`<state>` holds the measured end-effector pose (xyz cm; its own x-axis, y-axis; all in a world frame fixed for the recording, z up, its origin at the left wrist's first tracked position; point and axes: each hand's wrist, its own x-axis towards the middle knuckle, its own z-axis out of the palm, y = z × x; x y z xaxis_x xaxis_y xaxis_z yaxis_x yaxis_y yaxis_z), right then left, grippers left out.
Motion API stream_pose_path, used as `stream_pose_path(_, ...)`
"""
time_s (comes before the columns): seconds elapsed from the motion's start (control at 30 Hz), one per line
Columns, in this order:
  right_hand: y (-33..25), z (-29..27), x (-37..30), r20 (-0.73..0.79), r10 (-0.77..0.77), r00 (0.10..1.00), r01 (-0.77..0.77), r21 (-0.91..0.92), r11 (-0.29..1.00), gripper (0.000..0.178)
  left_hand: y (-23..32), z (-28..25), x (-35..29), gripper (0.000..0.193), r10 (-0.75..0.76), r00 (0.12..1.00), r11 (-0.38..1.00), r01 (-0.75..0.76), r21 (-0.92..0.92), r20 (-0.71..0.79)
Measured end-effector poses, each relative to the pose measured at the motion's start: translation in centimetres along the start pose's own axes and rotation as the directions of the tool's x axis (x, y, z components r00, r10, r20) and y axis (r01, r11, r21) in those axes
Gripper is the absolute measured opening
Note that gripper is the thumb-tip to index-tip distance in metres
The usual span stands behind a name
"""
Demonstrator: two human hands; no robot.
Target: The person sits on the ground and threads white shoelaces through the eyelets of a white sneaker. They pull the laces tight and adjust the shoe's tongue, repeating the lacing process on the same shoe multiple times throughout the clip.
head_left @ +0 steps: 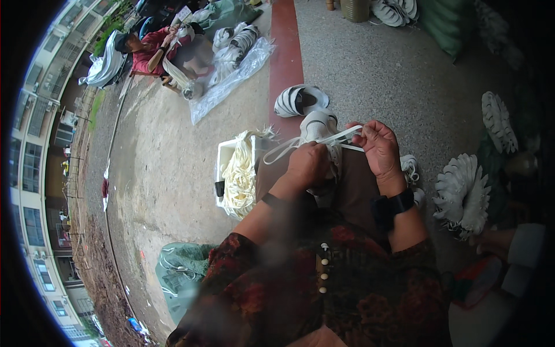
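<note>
A white shoe upper point(317, 122) rests over my lap, its toe pointing away from me. My left hand point(309, 165) is closed at its near left side, fingers curled under; part of a white shoelace point(277, 155) loops out beside it, so it seems to grip the lace there. To the right, my right hand point(378, 149) pinches the lace between thumb and fingers, raised a little off the upper. Two flat strands stretch between the hands across the upper. My left hand hides the upper's nearer part.
Left of my knee stands a white box point(223, 155) heaped with cream laces point(240, 182). Stacked uppers point(300, 101) lie ahead, more point(462, 194) to the right. A green sack point(182, 269) is at lower left. Another person point(155, 52) sits at far left near plastic sheeting point(231, 81).
</note>
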<state>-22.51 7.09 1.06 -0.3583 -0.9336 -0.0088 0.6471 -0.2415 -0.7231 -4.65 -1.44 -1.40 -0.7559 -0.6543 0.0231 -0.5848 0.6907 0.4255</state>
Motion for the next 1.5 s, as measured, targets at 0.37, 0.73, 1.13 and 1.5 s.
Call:
stream_pose_path(0.37,0.6,-0.2,-0.7,-0.017,0.003,1.0,-0.004,-0.051,0.999,0.01,0.6,0.5,-0.3,0.013,0.138,0.98,0.99,-0.137,0.014,-0.143)
stream_pose_path(0.73,0.6,-1.7,-1.2,-0.105,-0.04,0.994,0.054,0.133,0.99,0.01,-1.7,-1.5,-1.5,0.007,0.081,0.983,0.996,-0.074,0.051,-0.166)
stream_pose_path(1.13,-8.9,-31.3,-16.3,-0.749,-0.075,0.659,-0.068,-0.159,0.985,0.008,-24.8,-8.0,-21.9,0.011,-0.827,0.548,0.488,0.811,0.324,-0.127)
stream_pose_path(1.5,3.4,-2.5,0.2,0.042,-0.019,0.999,0.047,-0.913,0.405,0.006,-8.1,-3.2,-4.5,0.021,-0.127,0.971,0.97,0.08,-0.23,-0.2)
